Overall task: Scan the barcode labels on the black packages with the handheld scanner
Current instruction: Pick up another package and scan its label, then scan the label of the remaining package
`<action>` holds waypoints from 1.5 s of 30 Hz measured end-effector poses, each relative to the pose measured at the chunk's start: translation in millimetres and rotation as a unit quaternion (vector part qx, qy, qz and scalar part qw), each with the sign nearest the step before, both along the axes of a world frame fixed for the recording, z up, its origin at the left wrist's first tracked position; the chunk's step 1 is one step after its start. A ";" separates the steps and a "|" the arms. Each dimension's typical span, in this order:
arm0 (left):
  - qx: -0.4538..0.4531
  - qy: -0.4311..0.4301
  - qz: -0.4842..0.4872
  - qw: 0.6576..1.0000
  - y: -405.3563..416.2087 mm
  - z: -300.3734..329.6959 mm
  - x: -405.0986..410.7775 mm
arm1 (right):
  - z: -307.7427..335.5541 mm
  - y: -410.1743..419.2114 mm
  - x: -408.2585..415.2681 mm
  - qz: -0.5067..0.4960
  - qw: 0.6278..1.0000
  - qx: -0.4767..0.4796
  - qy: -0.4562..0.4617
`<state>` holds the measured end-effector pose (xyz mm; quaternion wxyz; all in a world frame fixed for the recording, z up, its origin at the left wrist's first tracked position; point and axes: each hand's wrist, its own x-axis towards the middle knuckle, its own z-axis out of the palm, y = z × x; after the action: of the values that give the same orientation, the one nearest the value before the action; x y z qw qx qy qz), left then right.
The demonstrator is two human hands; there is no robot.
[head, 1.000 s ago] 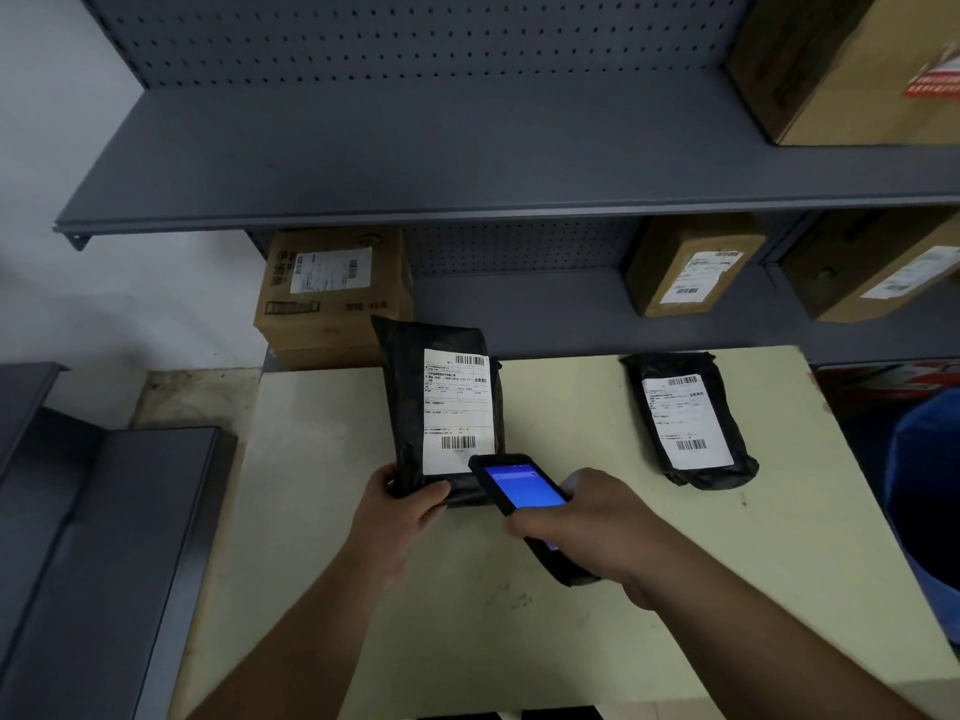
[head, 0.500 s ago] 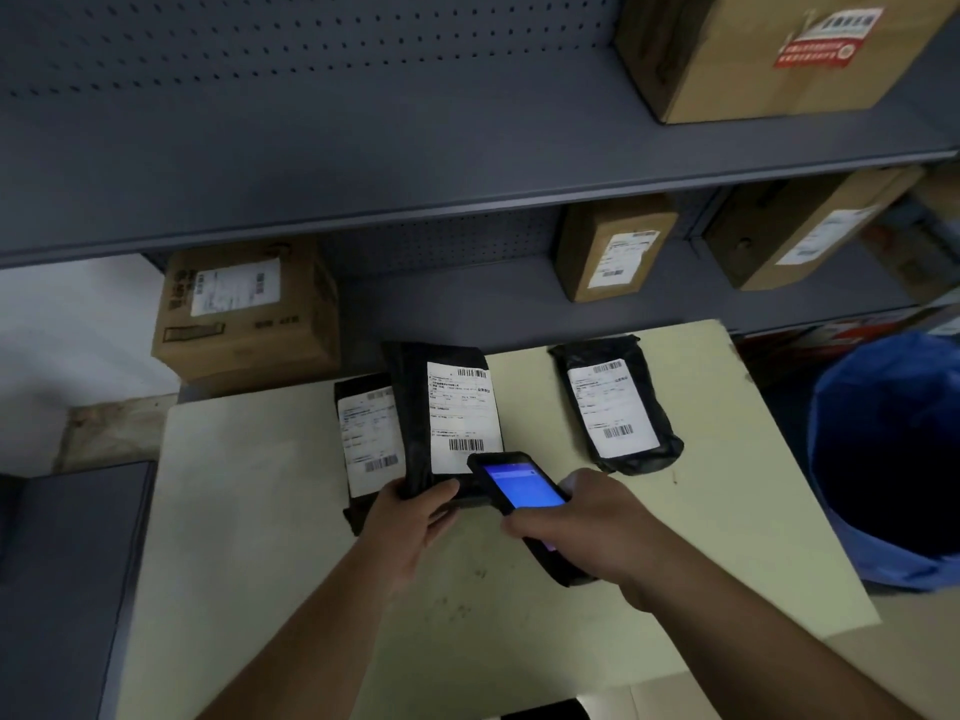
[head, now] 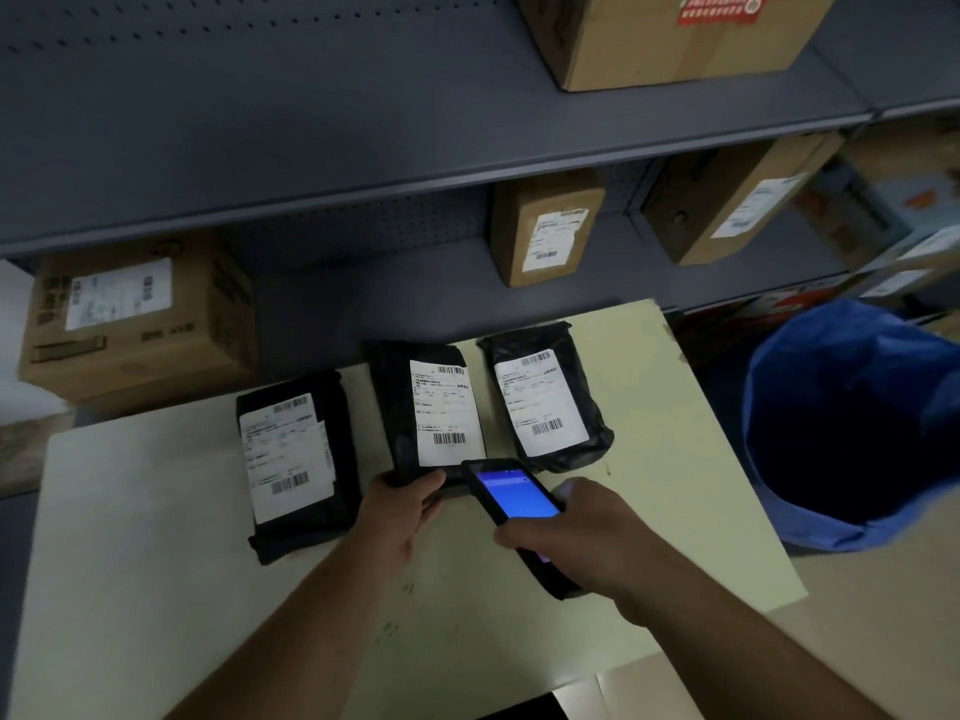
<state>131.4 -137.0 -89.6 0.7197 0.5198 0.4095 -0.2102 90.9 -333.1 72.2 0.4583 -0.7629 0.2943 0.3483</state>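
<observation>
Three black packages with white barcode labels are over a pale table [head: 156, 589]. The middle package [head: 395, 407] is tilted up, and my left hand [head: 400, 517] grips its lower edge. My right hand [head: 587, 537] holds the black handheld scanner [head: 511, 493], its blue screen lit, its top end just below that package's lower barcode. The left package [head: 296, 532] and the right package [head: 582, 444] lie flat, labels up.
A blue bin [head: 852, 423] stands right of the table. Grey shelves [head: 363, 163] behind hold several labelled cardboard boxes, one [head: 135, 314] at far left and one [head: 545, 226] right behind the packages.
The view has swung to the right, bringing the left package and the blue bin into sight. My hands still hold the middle package and the scanner the same way.
</observation>
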 end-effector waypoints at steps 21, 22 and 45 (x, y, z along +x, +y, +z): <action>0.120 0.028 -0.141 0.982 -48.4 -21.3 22.1 | -10.2 -55.5 -2.1 -0.060 0.998 0.008 0.001; 0.129 0.029 -0.152 0.980 -47.8 -20.0 20.9 | -10.4 -54.7 -2.4 -0.059 0.998 0.006 0.002; 0.273 -0.058 -0.133 0.951 76.0 39.4 -13.6 | 0.0 65.4 -6.7 0.043 0.999 0.021 -0.008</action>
<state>117.8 -61.0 -50.2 0.5382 0.7574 0.3360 -0.1541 84.3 -267.7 72.2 0.4614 -0.7677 0.2503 0.3676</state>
